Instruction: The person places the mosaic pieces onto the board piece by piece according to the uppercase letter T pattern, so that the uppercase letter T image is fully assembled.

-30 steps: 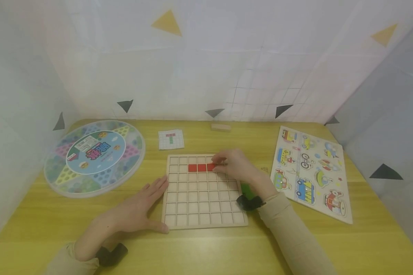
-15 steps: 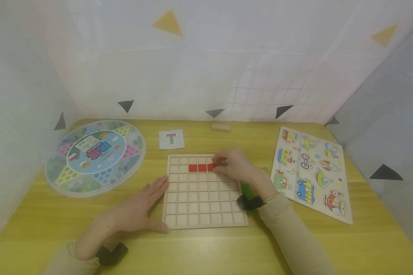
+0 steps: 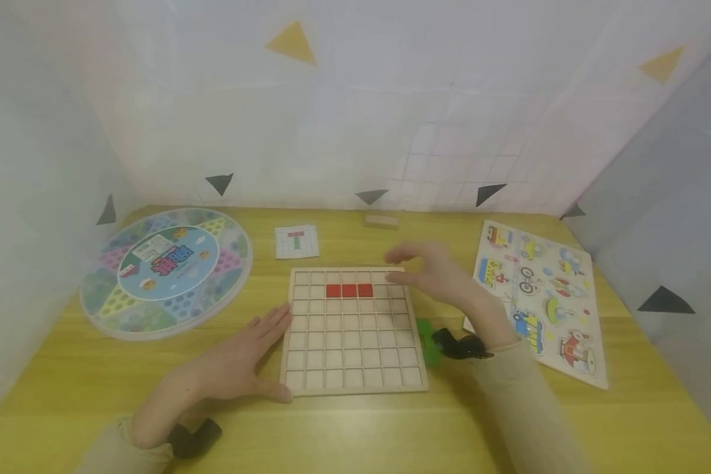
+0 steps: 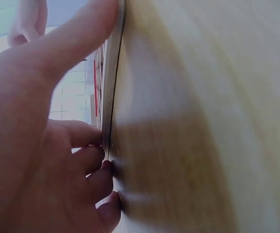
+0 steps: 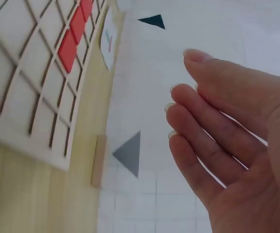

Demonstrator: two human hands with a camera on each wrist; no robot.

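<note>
A wooden grid board lies in the middle of the table, with three red square tiles side by side in its second row from the back. My left hand rests against the board's left edge, fingertips and thumb touching the frame, as the left wrist view also shows. Above the board's back right corner hovers my right hand, its fingers apart from the thumb. Nothing is held in it in the right wrist view. Green pieces lie by the board's right edge, partly hidden under the right wrist.
Behind the board lie a small card with a red and green T on a grid and a wooden block. A round star-patterned game board is at the left. A vehicle picture puzzle is at the right.
My right hand has let go of the rightmost red tile and moved up and to the right, uncovering it and more of the green pieces. My left hand stays in place.
</note>
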